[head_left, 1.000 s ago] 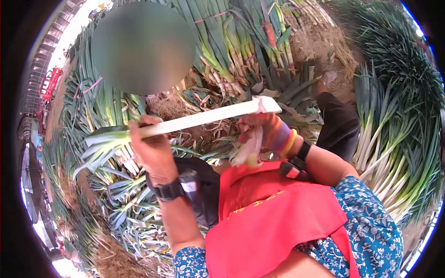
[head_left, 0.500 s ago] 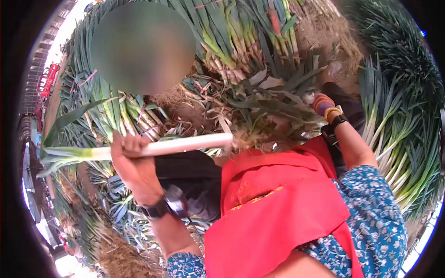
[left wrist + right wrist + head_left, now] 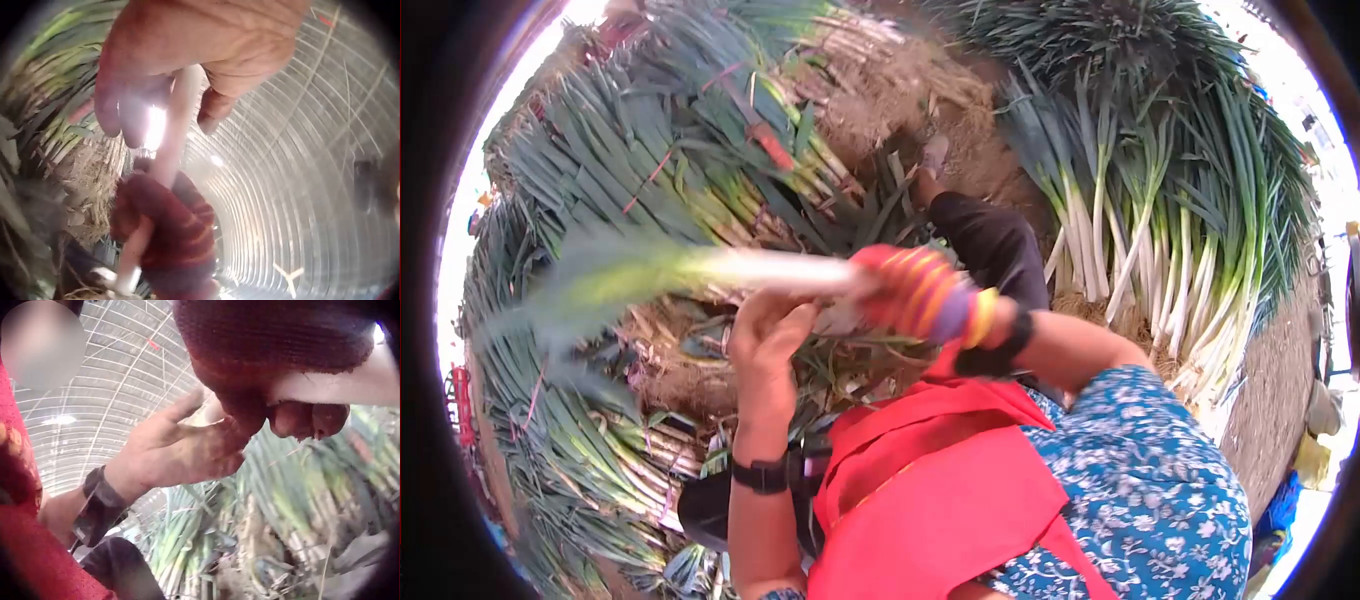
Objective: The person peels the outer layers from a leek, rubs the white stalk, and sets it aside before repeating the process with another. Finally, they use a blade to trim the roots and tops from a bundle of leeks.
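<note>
A leek [image 3: 770, 270] with a white shaft and blurred green leaves lies crosswise before the person, its leafy end to the left. The right hand [image 3: 915, 292], in a striped knit glove, grips the white root end. Bare and a little below the shaft is the left hand [image 3: 768, 340], its fingers loosely bent. In the left wrist view the white shaft [image 3: 178, 131] passes between the left hand's parted thumb and fingers, and the gloved fist [image 3: 169, 231] is wrapped round it further down. The right wrist view shows the left hand [image 3: 181, 453] right beside the glove.
Tied leek bundles [image 3: 620, 150] lean at the upper left, with more leeks [image 3: 610, 450] at the lower left. A row of leeks [image 3: 1140, 210] stands on the right. Peeled leaves and dry roots cover the ground between. A trousered leg [image 3: 995, 245] stretches out ahead.
The right hand has come back from beside the leg and taken the leek's root end. The left hand has loosened its grip. The head view has swung to the right.
</note>
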Motion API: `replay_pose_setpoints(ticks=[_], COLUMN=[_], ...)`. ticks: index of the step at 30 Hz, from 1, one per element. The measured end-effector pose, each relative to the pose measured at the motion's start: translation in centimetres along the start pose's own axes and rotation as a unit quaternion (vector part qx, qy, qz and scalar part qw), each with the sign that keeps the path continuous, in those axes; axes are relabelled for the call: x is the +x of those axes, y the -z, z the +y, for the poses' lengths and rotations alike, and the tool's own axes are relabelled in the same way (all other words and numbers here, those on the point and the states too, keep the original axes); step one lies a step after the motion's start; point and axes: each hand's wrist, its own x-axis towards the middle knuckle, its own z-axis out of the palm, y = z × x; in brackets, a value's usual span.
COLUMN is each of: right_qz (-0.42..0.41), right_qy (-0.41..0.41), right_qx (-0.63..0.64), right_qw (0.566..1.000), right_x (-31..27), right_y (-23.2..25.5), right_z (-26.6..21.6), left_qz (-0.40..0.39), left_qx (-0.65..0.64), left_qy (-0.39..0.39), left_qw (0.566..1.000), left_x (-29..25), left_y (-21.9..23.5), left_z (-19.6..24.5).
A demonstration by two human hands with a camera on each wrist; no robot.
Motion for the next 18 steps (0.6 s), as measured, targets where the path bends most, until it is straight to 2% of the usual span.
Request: replay_pose_setpoints(ticks=[1, 3, 5, 6, 7, 8, 9, 10, 11, 12, 13, 14, 15, 16, 17, 18], right_qz=[0.044, 0.135, 0.213, 0.228, 0.218, 0.172, 0.169, 0.021, 0.046, 0.069, 0.078, 0.074, 0.077, -0.018, -0.115, -0.141], right_qy=[-0.011, -0.06, -0.142, -0.192, -0.267, -0.354, -0.342, -0.534, -0.478, -0.419, -0.328, -0.308, -0.301, -0.331, -0.35, -0.243], right_qx=[-0.055, -0.176, -0.289, -0.305, -0.369, -0.509, -0.552, -0.545, -0.581, -0.611, -0.58, -0.42, -0.238, -0.253, -0.265, -0.228], right_qw=[0.997, 0.973, 0.923, 0.904, 0.863, 0.765, 0.741, 0.646, 0.657, 0.668, 0.741, 0.851, 0.92, 0.909, 0.891, 0.932], right_x=[-0.9, -3.5, -8.1, -11.2, -15.2, -19.5, -21.3, -19.0, -19.7, -19.7, -17.2, -12.2, -8.3, -4.8, -1.4, -0.6], right_y=[2.8, 8.2, 14.0, 17.1, 20.3, 23.6, 25.0, 25.4, 25.4, 25.0, 23.2, 19.6, 15.2, 11.0, 6.8, 3.1], right_z=[1.3, 4.5, 8.9, 11.3, 14.2, 17.4, 17.5, 14.5, 15.4, 16.6, 17.6, 15.5, 14.7, 14.7, 14.7, 16.9], left_qz=[-0.023, 0.027, 0.067, 0.116, 0.162, 0.195, 0.225, 0.255, 0.287, 0.284, 0.326, 0.326, 0.324, 0.329, 0.297, 0.269], left_qx=[0.005, -0.007, -0.01, -0.048, -0.088, -0.105, -0.123, -0.083, -0.044, 0.002, 0.081, 0.036, -0.011, -0.012, -0.05, -0.089], left_qy=[0.016, 0.049, 0.072, 0.132, 0.188, 0.224, 0.261, 0.287, 0.311, 0.342, 0.352, 0.396, 0.437, 0.439, 0.428, 0.416], left_qw=[1.0, 0.998, 0.995, 0.983, 0.965, 0.949, 0.931, 0.92, 0.905, 0.896, 0.874, 0.858, 0.839, 0.836, 0.852, 0.864], left_x=[0.5, 2.3, 3.7, 4.4, 5.0, 4.9, 3.9, 2.8, 1.9, 1.3, 1.0, 0.5, 0.3, 0.4, 0.0, -0.5], left_y=[-0.4, 0.4, 4.4, 7.2, 9.6, 12.1, 13.7, 13.1, 12.2, 12.9, 15.6, 13.6, 10.9, 10.9, 11.3, 11.5], left_z=[0.5, -1.5, -6.4, -9.6, -12.8, -17.1, -20.0, -20.7, -21.2, -24.8, -33.4, -31.6, -29.5, -30.4, -32.0, -33.0])
